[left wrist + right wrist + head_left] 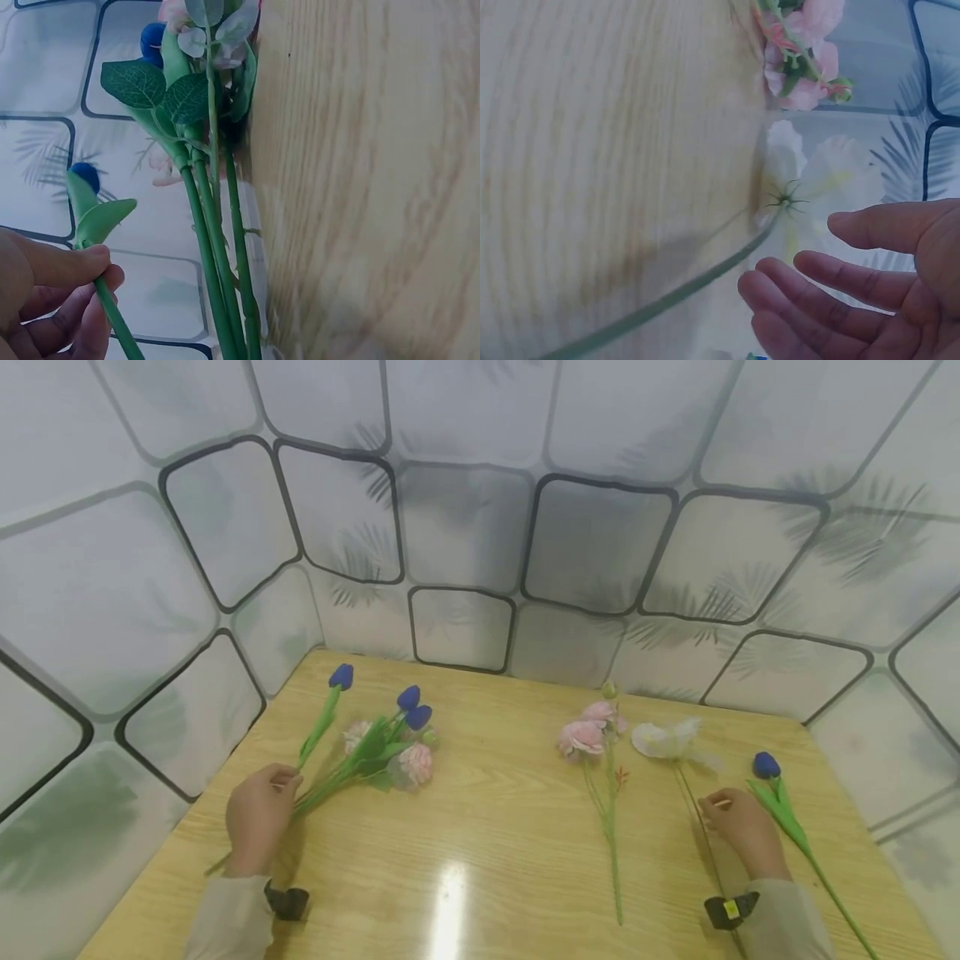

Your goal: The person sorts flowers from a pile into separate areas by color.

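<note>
My left hand (261,814) pinches the green stem (114,319) of a single artificial blue tulip (341,677) between thumb and fingers, just below its leaves. Right beside it lies a bunch of artificial flowers (371,752), with blue tulips, pale pink blooms and dark green leaves. On the other side, my right hand (742,827) hovers with thumb and fingers apart, nothing between them in the right wrist view. Closest to it is a white flower (663,741) on a long thin stem (667,300). A second single blue tulip (767,766) lies just right of that hand.
Pink flowers (582,739) on a green stem lie right of the middle of the wooden table (510,827). A patterned wall covering (465,527) rises behind the table and along both sides. Light glares off the tabletop near the front.
</note>
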Tool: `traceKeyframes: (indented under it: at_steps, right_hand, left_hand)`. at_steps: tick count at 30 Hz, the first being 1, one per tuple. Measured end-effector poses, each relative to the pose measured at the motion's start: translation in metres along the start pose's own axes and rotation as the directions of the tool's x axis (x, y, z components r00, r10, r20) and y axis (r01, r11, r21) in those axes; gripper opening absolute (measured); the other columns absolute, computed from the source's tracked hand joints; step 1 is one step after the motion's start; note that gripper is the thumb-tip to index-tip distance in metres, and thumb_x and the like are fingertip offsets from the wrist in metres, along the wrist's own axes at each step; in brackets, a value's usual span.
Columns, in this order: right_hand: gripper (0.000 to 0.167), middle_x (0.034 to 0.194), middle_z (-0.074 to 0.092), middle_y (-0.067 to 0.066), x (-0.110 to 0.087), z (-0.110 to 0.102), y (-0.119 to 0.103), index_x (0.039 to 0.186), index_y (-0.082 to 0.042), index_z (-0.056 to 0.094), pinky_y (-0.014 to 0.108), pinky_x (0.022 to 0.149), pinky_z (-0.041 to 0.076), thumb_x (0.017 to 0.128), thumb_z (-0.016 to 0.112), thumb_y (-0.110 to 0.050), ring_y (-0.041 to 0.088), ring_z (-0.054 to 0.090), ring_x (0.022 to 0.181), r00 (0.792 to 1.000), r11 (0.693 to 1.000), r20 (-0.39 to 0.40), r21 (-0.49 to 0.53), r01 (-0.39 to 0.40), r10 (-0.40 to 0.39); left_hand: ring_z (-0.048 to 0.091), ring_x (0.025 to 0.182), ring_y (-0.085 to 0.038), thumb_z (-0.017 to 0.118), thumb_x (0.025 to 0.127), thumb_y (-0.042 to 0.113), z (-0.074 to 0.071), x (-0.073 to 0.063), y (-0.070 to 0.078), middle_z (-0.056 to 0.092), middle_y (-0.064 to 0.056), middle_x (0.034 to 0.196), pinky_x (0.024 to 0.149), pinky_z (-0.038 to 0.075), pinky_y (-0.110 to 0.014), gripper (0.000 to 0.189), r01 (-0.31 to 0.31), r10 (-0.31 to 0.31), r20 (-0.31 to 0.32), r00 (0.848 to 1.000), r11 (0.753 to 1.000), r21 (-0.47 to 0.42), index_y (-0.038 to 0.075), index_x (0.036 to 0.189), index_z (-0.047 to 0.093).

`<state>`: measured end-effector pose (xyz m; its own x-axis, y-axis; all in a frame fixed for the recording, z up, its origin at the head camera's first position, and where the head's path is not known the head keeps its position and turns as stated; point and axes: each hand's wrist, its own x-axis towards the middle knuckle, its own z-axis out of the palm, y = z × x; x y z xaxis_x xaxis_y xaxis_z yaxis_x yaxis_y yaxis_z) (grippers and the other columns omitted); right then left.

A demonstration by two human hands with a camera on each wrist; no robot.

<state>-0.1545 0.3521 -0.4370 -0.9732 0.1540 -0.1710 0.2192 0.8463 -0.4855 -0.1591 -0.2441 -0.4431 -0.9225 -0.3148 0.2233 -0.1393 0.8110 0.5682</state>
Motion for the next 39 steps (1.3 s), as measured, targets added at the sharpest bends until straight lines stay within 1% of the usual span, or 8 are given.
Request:
traceKeyframes:
  at_steps: [7, 16, 19, 23, 28, 32, 35, 39]
  right_hand:
    - [0.039, 0.110, 0.062, 0.032, -0.012, -0.006, -0.022, 0.111, 0.008, 0.056, 0.040, 0.060, 0.052, 0.096, 0.047, -0.027, 0.042, 0.063, 0.088, 0.993, 0.996, -0.116, -0.084, 0.006, -0.016]
    - [0.032, 0.106, 0.065, 0.027, -0.033, -0.006, -0.068, 0.109, 0.004, 0.059, 0.039, 0.060, 0.052, 0.095, 0.049, -0.023, 0.040, 0.064, 0.087, 0.950, 0.996, -0.297, -0.049, 0.081, -0.092]
    - [0.028, 0.103, 0.067, 0.024, -0.034, -0.003, -0.085, 0.107, 0.002, 0.062, 0.039, 0.061, 0.053, 0.093, 0.052, -0.021, 0.038, 0.066, 0.086, 0.929, 0.994, -0.355, -0.012, 0.110, -0.107]
    - [0.026, 0.102, 0.068, 0.024, -0.032, 0.005, -0.106, 0.105, 0.001, 0.064, 0.041, 0.064, 0.055, 0.093, 0.053, -0.020, 0.037, 0.066, 0.087, 0.916, 0.989, -0.382, 0.031, 0.145, -0.123]
    - [0.025, 0.102, 0.068, 0.024, -0.031, 0.016, -0.131, 0.106, 0.002, 0.064, 0.045, 0.071, 0.056, 0.093, 0.054, -0.018, 0.037, 0.066, 0.090, 0.925, 0.975, -0.352, 0.109, 0.195, -0.145]
    - [0.024, 0.100, 0.069, 0.021, -0.030, 0.026, -0.146, 0.106, 0.001, 0.064, 0.044, 0.075, 0.057, 0.093, 0.056, -0.018, 0.035, 0.066, 0.091, 0.934, 0.958, -0.316, 0.172, 0.230, -0.167]
    - [0.019, 0.095, 0.070, 0.019, -0.029, 0.036, -0.156, 0.101, 0.000, 0.066, 0.041, 0.074, 0.057, 0.091, 0.060, -0.015, 0.031, 0.067, 0.085, 0.926, 0.938, -0.318, 0.205, 0.278, -0.205]
    - [0.012, 0.088, 0.071, 0.018, -0.031, 0.047, -0.168, 0.095, 0.001, 0.066, 0.034, 0.068, 0.058, 0.088, 0.063, -0.009, 0.027, 0.069, 0.076, 0.904, 0.901, -0.327, 0.242, 0.361, -0.274]
  left_hand:
    - [0.066, 0.076, -0.036, 0.064, 0.087, 0.009, 0.001, -0.005, 0.011, 0.069, -0.024, 0.091, 0.063, 0.055, -0.046, 0.017, -0.048, 0.038, -0.109, 0.993, 0.995, -0.091, -0.005, 0.097, 0.065]
    - [0.066, 0.068, -0.031, 0.070, 0.083, 0.007, -0.001, -0.011, 0.040, 0.070, -0.021, 0.080, 0.050, 0.051, -0.027, 0.014, -0.168, 0.126, -0.230, 0.965, 0.970, -0.174, -0.004, 0.091, 0.066]
    - [0.067, 0.069, -0.030, 0.070, 0.082, 0.007, 0.004, -0.014, 0.057, 0.071, -0.019, 0.080, 0.052, 0.054, -0.031, 0.014, -0.186, 0.143, -0.195, 0.970, 0.957, -0.224, -0.003, 0.091, 0.067]
    - [0.068, 0.073, -0.028, 0.070, 0.083, 0.008, 0.017, -0.019, 0.079, 0.071, -0.017, 0.083, 0.059, 0.057, -0.035, 0.014, -0.185, 0.165, -0.094, 0.982, 0.938, -0.292, -0.001, 0.093, 0.067]
    - [0.068, 0.076, -0.027, 0.071, 0.082, 0.008, 0.037, -0.027, 0.101, 0.072, -0.016, 0.085, 0.063, 0.058, -0.033, 0.017, -0.201, 0.209, -0.015, 0.978, 0.917, -0.345, -0.001, 0.095, 0.067]
    - [0.068, 0.079, -0.025, 0.071, 0.083, 0.013, 0.048, -0.033, 0.115, 0.072, -0.013, 0.086, 0.065, 0.057, -0.030, 0.020, -0.154, 0.192, 0.052, 0.980, 0.898, -0.413, 0.001, 0.098, 0.067]
    - [0.067, 0.079, -0.023, 0.070, 0.083, 0.016, 0.056, -0.038, 0.125, 0.071, -0.012, 0.087, 0.065, 0.057, -0.026, 0.020, -0.160, 0.215, 0.074, 0.974, 0.880, -0.448, 0.002, 0.097, 0.067]
    - [0.067, 0.075, -0.022, 0.070, 0.082, 0.010, 0.066, -0.046, 0.137, 0.070, -0.012, 0.084, 0.060, 0.054, -0.018, 0.014, -0.229, 0.291, 0.056, 0.955, 0.844, -0.485, 0.002, 0.092, 0.067]
